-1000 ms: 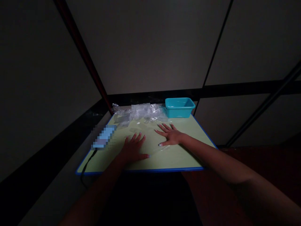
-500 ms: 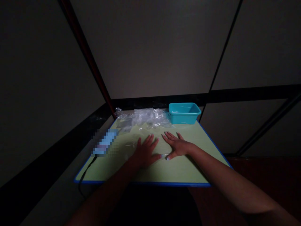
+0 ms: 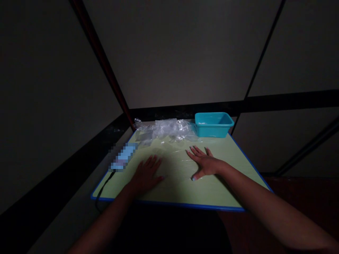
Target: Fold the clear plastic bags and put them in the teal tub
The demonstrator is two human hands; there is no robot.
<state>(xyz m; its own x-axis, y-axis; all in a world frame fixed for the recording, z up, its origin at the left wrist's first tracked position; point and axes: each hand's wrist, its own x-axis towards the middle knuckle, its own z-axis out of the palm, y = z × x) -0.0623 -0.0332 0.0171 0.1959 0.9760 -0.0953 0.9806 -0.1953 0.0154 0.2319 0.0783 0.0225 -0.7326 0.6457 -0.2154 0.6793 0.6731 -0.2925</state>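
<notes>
My left hand (image 3: 147, 175) lies palm down with its fingers spread, left of the middle of the pale green tabletop (image 3: 212, 192). On the right, my right hand (image 3: 205, 164) is also flat, fingers stretched out and thumb apart. Between the two hands is what looks like a thin clear plastic sheet or bag (image 3: 178, 169); its outline is hard to make out. Neither hand grips anything. Beyond the fingers, crumpled clear plastic bags (image 3: 169, 129) lie in a heap along the far edge.
A turquoise plastic basket (image 3: 213, 131) stands at the far right corner. Near the left edge lies a blurred-out, phone-like device (image 3: 123, 157) with a black cable (image 3: 104, 187) running off the table. Dark wall panels rise behind and to the left.
My left hand has slid left, away from my right hand, across the clear plastic. My right hand stays about where it was on the table. The view has shifted slightly.
</notes>
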